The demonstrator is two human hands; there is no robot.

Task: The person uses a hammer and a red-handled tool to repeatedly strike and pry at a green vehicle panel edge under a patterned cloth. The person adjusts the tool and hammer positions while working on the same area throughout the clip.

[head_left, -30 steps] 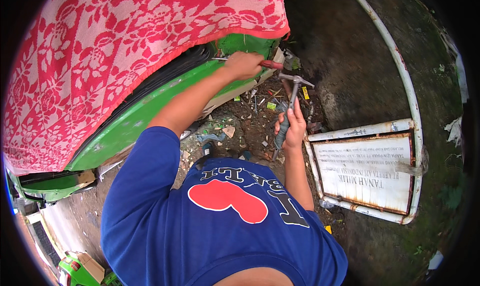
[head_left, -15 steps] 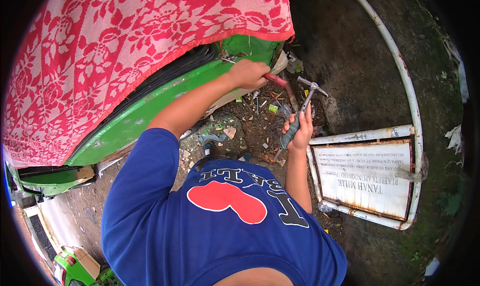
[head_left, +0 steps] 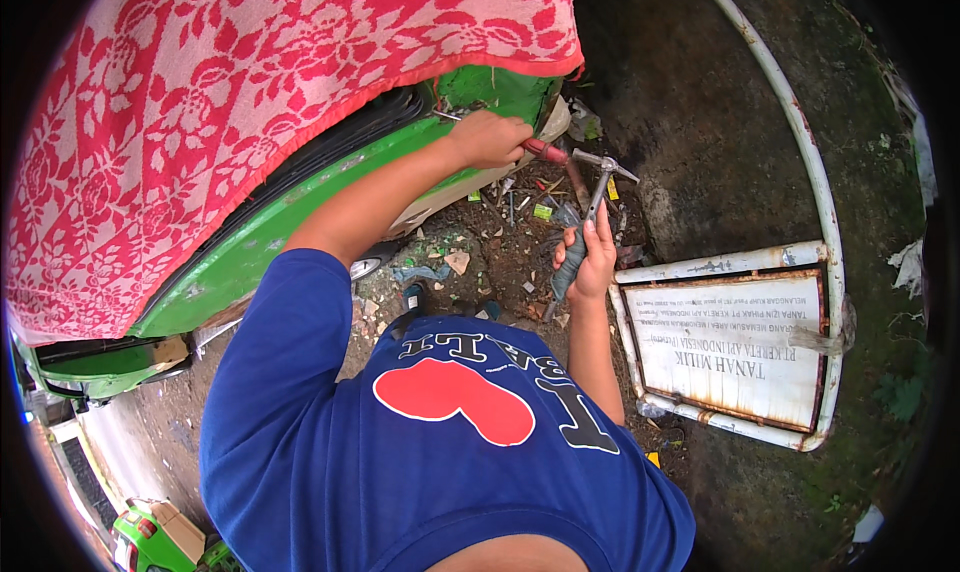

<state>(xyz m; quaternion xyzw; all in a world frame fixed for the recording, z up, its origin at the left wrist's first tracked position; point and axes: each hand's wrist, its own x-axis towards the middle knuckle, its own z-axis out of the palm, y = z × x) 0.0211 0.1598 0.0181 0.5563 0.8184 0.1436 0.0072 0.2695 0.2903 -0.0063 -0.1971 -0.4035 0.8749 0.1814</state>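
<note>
My left hand (head_left: 490, 138) is closed round a red-handled tool (head_left: 546, 151), its thin metal shaft at the green car panel (head_left: 505, 90), near a dark rubber strip (head_left: 370, 122). My right hand (head_left: 592, 262) grips a steel hammer (head_left: 603, 184) by its grey wrapped handle, head up, just right of the red tool. A rusty brown bar (head_left: 578, 184) is partly hidden behind the hammer; I cannot make out whether it joins the red tool.
A red floral towel (head_left: 250, 72) covers the car's top. A rusty white metal frame with a sign (head_left: 730, 352) lies at right on dark mossy concrete (head_left: 690, 142). Debris (head_left: 456, 264) litters the ground below the panel. Another green vehicle (head_left: 150, 532) shows at lower left.
Both hands and tools shifted slightly right, then since half a second ago slightly up and back left. The hammer stays in my right hand, the red-handled tool in my left.
</note>
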